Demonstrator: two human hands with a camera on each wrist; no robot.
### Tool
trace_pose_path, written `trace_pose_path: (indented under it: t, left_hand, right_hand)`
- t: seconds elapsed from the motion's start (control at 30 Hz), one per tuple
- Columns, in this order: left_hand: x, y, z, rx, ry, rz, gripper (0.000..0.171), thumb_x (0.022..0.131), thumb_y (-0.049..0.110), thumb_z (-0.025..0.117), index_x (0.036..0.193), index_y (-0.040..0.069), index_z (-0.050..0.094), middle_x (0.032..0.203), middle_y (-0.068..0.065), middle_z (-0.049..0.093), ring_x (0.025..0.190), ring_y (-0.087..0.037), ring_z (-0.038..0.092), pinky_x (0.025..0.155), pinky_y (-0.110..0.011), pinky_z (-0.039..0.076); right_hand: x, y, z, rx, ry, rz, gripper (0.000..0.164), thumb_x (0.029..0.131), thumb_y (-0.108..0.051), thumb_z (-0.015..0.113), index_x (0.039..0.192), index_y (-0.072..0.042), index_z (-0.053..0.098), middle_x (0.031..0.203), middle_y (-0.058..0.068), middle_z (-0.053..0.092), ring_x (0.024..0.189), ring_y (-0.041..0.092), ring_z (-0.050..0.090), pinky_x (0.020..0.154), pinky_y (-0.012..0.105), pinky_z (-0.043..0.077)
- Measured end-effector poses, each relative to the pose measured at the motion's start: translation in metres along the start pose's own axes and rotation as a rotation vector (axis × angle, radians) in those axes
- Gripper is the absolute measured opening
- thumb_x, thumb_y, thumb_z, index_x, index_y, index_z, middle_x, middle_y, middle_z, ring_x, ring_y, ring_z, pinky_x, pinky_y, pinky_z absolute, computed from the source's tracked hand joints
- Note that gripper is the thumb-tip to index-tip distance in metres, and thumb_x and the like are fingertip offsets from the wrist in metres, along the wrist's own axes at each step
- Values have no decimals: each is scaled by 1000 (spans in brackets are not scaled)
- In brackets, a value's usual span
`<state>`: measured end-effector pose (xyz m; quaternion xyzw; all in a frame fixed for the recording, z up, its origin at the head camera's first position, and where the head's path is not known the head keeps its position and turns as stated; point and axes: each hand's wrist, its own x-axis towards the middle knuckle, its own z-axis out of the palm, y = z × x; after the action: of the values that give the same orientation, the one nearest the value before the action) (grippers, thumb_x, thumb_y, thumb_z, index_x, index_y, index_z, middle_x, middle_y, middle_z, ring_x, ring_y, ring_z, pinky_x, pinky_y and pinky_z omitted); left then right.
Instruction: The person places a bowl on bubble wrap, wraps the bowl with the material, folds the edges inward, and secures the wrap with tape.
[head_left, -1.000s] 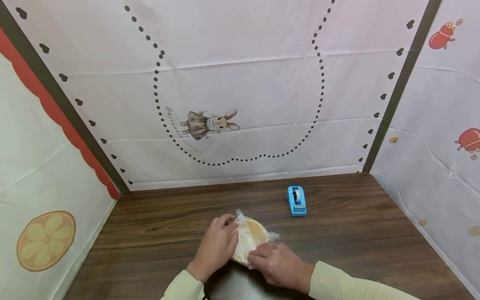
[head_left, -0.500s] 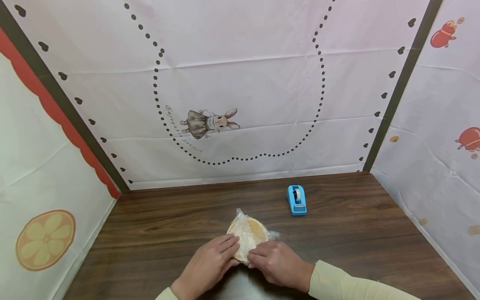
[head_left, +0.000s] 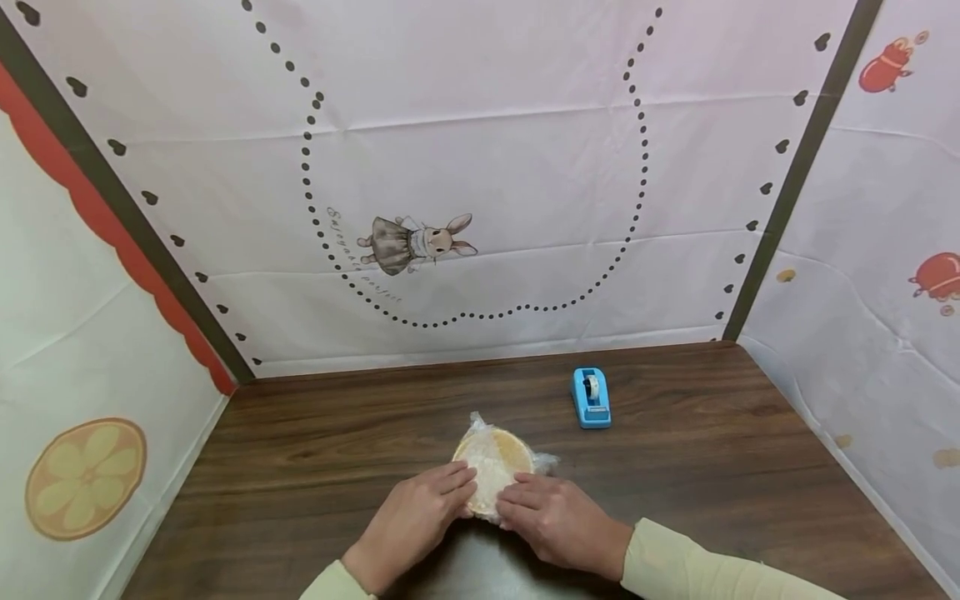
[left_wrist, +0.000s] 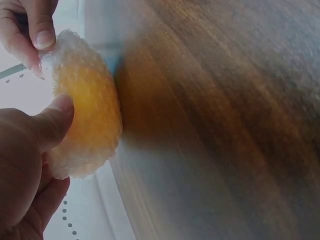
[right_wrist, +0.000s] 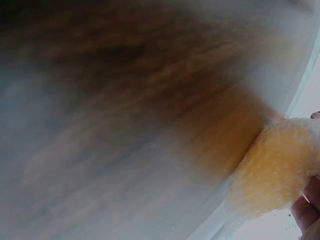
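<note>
A round yellow-orange thing in bubble wrap [head_left: 489, 471] stands low over the brown table, with loose plastic ends sticking out at its top and right. My left hand [head_left: 420, 517] grips its left side; in the left wrist view the thumb [left_wrist: 57, 117] presses the near face while fingers curl behind. From the right, my right hand [head_left: 558, 517] pinches the wrapping, its fingers bent over the lower right edge. The right wrist view has the wrapped bundle [right_wrist: 277, 170] at its right border, fingers [right_wrist: 307, 212] just below it. What lies inside is blurred by the wrap.
Behind and to the right stands a blue tape dispenser [head_left: 592, 398] with a roll in it. A printed white cloth [head_left: 525, 192] rises along the table's [head_left: 322, 433] far edge and both sides.
My left hand has moved down from the upper left of the bundle to its lower left side. The right hand shifts only slightly on the wrap; the dispenser stays put.
</note>
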<state>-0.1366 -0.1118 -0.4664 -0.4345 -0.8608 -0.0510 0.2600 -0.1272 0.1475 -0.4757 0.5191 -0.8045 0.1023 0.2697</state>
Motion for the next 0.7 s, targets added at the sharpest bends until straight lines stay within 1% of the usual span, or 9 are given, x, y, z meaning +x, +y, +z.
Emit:
trace_pose_path:
  t: [0.1, 0.23, 0.33, 0.47, 0.63, 0.7]
  left_hand:
    - [1, -1, 0, -12, -15, -4, 33, 84, 29, 85, 111, 11, 81, 117, 0, 80, 113, -15, 75, 91, -30, 62]
    - [1, -1, 1, -23, -37, -13, 33, 85, 28, 85, 112, 11, 80, 118, 0, 80, 114, -16, 75, 93, -31, 62]
    - [2, -1, 0, -30, -48, -17, 33, 85, 27, 85, 113, 10, 80, 118, -1, 80, 114, -16, 74, 93, -31, 62]
    - [3, 0, -2, -38, -56, -16, 34, 86, 27, 84, 115, 10, 80, 120, -1, 79, 116, -17, 74, 94, -32, 62]
    - [4, 0, -3, -40, -57, -10, 35, 86, 27, 84, 116, 9, 79, 120, -2, 79, 116, -17, 74, 94, -32, 62]
    - [4, 0, -3, -37, -53, -6, 34, 86, 27, 84, 115, 9, 80, 119, -2, 79, 115, -18, 74, 94, -32, 62]
  right_hand:
    - [-3, 1, -2, 1, -9, 9, 25, 102, -27, 69, 119, -11, 78, 118, -1, 79, 113, 10, 74, 103, 33, 58]
    - [-8, 3, -5, -7, -33, 35, 38, 106, -34, 61, 131, -9, 72, 132, 4, 74, 124, 15, 70, 105, 33, 57]
    - [-10, 6, -8, -13, -46, 46, 43, 107, -36, 58, 137, -7, 68, 139, 7, 70, 130, 18, 67, 106, 34, 56]
    - [-13, 12, -11, -22, -47, 64, 45, 109, -38, 55, 139, -6, 66, 143, 8, 68, 134, 19, 64, 109, 35, 55]
    - [-15, 20, -16, -37, -46, 79, 47, 111, -37, 49, 140, -3, 64, 143, 11, 67, 135, 21, 64, 112, 38, 53]
    - [-16, 23, -18, -36, -52, 90, 48, 111, -36, 49, 141, -2, 64, 143, 12, 67, 135, 22, 64, 112, 39, 52]
